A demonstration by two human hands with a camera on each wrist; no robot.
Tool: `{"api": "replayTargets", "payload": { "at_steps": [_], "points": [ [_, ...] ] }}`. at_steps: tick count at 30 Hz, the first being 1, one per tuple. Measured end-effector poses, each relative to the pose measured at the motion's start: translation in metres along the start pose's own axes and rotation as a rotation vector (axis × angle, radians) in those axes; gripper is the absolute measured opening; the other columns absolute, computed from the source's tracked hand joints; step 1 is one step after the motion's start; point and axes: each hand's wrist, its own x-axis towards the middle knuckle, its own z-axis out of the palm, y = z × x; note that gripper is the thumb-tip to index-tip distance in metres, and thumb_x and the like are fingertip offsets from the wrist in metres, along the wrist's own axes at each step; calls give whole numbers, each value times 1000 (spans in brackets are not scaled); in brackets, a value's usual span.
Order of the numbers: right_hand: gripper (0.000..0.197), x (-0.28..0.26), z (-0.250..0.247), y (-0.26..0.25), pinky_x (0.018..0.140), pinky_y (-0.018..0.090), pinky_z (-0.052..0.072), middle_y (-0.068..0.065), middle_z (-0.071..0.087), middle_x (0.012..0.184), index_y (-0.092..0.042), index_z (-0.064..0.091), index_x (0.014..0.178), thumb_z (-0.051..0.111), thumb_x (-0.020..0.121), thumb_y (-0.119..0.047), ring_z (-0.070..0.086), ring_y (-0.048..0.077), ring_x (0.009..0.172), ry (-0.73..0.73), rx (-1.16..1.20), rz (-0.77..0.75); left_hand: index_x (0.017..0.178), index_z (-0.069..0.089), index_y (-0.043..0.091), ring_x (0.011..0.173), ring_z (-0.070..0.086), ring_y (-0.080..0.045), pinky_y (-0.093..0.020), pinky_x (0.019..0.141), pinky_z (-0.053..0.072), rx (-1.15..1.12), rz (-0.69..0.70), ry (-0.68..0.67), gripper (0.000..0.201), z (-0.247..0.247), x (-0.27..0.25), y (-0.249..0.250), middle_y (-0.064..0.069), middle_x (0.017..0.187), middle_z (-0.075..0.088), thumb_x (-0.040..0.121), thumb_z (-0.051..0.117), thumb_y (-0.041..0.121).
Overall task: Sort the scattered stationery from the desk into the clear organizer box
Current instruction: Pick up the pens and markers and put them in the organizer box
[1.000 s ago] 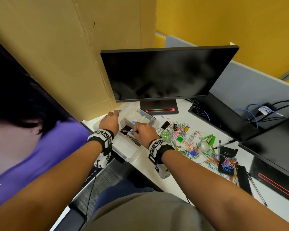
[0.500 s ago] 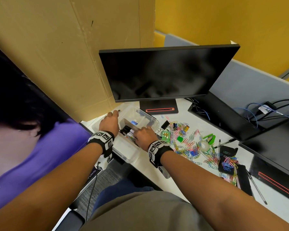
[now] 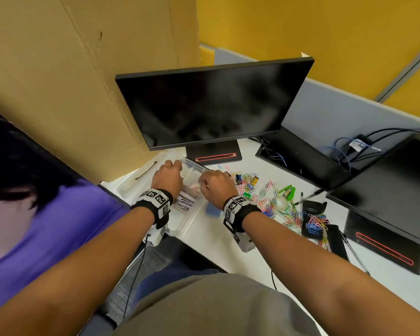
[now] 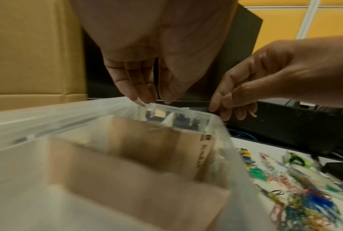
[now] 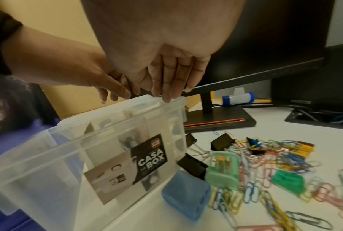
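Both of your hands reach to the far end of the clear organizer box (image 3: 180, 229), which sits at the desk's (image 3: 228, 251) front left edge, below the monitor (image 3: 211, 103). Your left hand (image 3: 166, 177) has its fingertips (image 4: 145, 100) down on the far rim, fingers nearly straight and together, gripping nothing. Your right hand (image 3: 216, 185) rests straight fingers (image 5: 167, 93) on the same rim at the nearer corner; it too holds nothing.

Inside the box, a printed "CASA BOX" card (image 5: 131, 165) leans against the side wall. Just beside the box lie one blue eraser (image 5: 186, 198), one mint-green stapler (image 5: 224, 170) and three black binder clips (image 5: 222, 143). Beyond them spreads a heap of coloured paper clips (image 3: 264, 197), too many to count. One roll of clear tape (image 3: 280, 202) and one bright green stapler (image 3: 287, 191) lie among them, one black pen (image 3: 308, 197) alongside.
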Motion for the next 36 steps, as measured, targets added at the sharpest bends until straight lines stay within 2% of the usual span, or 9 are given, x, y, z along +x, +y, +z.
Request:
{"api": "replayTargets", "payload": {
  "at_steps": [5,10,13,17,25,30,33,36],
  "points": [
    [24,-22,-16,38,86,38,45,6,70,102,-17,68,105,51,91,-23,62,27,96,23,-25,108,114,56,12,99,59,-34,-44,85,52,-17,124,17,25,7,7,54,-13,113,57,89,53,11],
    [22,-57,-28,80,84,38,48,7,70,99,-16,70,101,51,90,-22,63,28,92,45,-24,230,112,57,12,99,61,-35,-43,83,52,11,247,-28,27,22,8,106,-13,116,58,86,54,6],
    [22,-84,-34,107,85,39,50,7,69,97,-15,68,102,50,91,-21,64,28,91,20,-32,307,111,56,13,98,61,-35,-45,83,53,48,316,-66,24,35,5,134,-12,113,58,88,52,8],
    [22,-123,-38,142,80,36,52,8,70,99,-14,68,103,52,90,-22,64,28,89,8,-20,412,115,56,13,99,60,-34,-43,85,51,72,392,-129,25,51,0,174,-12,111,57,91,47,10],
    [15,-203,-42,210,75,32,45,7,67,95,-14,63,94,50,93,-22,63,28,87,-13,-71,668,114,56,14,101,60,-32,-42,83,52,115,550,-233,21,84,-3,250,-11,114,57,93,50,14],
    [26,-249,-44,253,87,36,51,9,64,110,-14,61,115,51,91,-19,61,27,100,-64,-111,886,115,55,12,99,60,-32,-41,82,52,163,606,-296,22,109,0,291,-10,113,57,94,50,15],
    [34,-274,-44,276,92,37,49,12,60,121,-12,56,124,54,90,-19,58,30,110,-111,-111,1019,115,55,11,94,61,-32,-41,80,53,173,636,-318,23,125,5,313,-11,107,57,94,47,12],
    [45,-294,-40,292,95,38,46,12,55,130,-12,49,132,57,89,-19,52,30,119,-169,-132,1081,113,55,9,93,62,-32,-40,78,53,202,652,-346,22,139,11,331,-11,106,57,92,48,10]
  ]
}}
